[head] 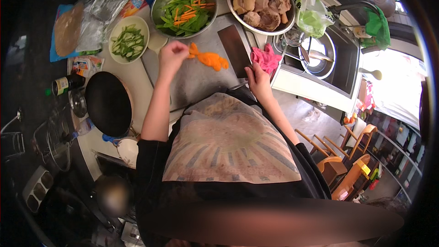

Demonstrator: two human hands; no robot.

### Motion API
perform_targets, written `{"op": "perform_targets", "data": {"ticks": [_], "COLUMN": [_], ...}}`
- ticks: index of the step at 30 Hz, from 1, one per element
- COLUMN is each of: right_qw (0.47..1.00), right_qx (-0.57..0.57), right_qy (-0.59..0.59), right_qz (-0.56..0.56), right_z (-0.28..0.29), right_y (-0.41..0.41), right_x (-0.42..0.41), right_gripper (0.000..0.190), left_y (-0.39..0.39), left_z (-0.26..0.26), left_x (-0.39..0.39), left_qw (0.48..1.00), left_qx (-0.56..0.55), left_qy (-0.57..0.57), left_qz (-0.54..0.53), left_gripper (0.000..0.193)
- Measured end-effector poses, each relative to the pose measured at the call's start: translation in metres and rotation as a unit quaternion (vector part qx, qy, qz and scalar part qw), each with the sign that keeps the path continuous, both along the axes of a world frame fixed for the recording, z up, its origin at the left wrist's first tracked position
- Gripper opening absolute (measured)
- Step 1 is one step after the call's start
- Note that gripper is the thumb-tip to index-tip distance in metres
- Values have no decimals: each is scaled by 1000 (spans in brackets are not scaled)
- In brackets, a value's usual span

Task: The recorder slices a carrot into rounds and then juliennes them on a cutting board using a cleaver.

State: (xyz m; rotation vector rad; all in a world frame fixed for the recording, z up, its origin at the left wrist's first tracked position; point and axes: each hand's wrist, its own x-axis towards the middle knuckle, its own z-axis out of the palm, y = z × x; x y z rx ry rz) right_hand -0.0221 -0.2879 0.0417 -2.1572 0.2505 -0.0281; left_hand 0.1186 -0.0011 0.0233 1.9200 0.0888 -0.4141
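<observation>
Sliced carrot (210, 59) lies in a loose row on a metal board (187, 82). At the row's left end is my left hand (174, 55), its fingertips pinched beside the carrot; whether they grip a piece is unclear. My right hand (258, 79) is at the handle end of a cleaver (235, 50), its blade flat over the board's right side; the handle is mostly hidden. A pink cloth (266, 58) touches the area just above that hand. Beyond the board stands a steel bowl (215, 13) of green pods and carrot strips.
A steel bowl (292, 17) of meat pieces stands at the back right, near the sink (346, 65). Sliced green vegetable fills a pale bowl (146, 43) at left. A black pan (108, 104), a dark bottle (70, 84) and plastic packaging (109, 3) are farther left.
</observation>
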Motion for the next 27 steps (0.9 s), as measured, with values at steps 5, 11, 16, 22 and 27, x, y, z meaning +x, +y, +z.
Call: {"op": "perform_targets", "data": {"ticks": [5, 11, 16, 22, 27], "right_qw": [1000, 999, 998, 998, 1000], "right_qx": [18, 21, 40, 49, 1], "right_qy": [-5, 20, 32, 35, 1], "right_qz": [0, -25, -33, -12, 26], "right_z": [0, -9, -5, 2, 11], "right_y": [1, -2, -3, 6, 13], "right_x": [-3, -16, -20, -17, -11], "right_gripper": [17, 19, 18, 18, 18], "left_y": [-7, -35, -37, -33, -12], "left_z": [18, 0, -29, -44, -49], "left_x": [53, 9, -37, -35, -37], "left_qw": [981, 918, 880, 881, 933], "left_qx": [-11, 190, 235, 270, 227], "left_qy": [-187, -346, -375, -363, -269], "left_qz": [42, -48, -173, -140, -71], "left_gripper": [16, 31, 29, 29, 25]}}
